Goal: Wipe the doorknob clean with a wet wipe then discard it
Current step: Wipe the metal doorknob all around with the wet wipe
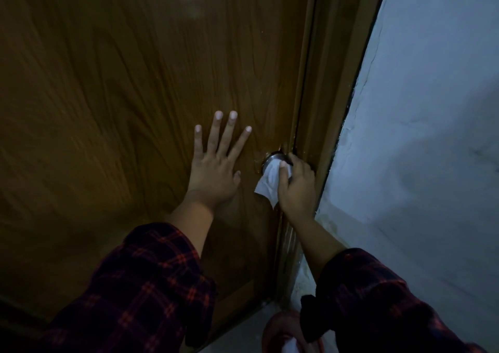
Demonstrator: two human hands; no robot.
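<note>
Door [121,109]: brown wood-grain panel, fills the left and centre of the view, closed against the frame.
Door frame [321,109]: brown jamb, just right of the door edge, running from top to floor.
Wall [432,136]: pale blue-grey, rough finish, right of the frame.
Doorknob [270,161]: round, metallic, mounted near the right edge of the door; only the upper-left rim visible, remainder covered by wipe and hand.
Wet wipe [268,182]: white, crumpled, pressed over the knob; loose corner hanging below and to the left of the knob.
Right hand [295,185]: clenched around the knob through the wet wipe, thumb laid across the front of the wipe, fingers wrapped round the far side toward the frame.
Left hand [213,167]: released, grasping nothing; palm flat on the door panel, fingers spread and pointing upward, just left of the knob and apart from it.
Sleeves [140,285]: dark plaid with red lines, pushed back to mid-forearm on both arms.
Floor object [278,331]: reddish rounded shape at the bottom edge, below the right sleeve, holding something white; too dim and partly hidden to identify.
Lighting: dim; door surface detail soft toward the lower left.
</note>
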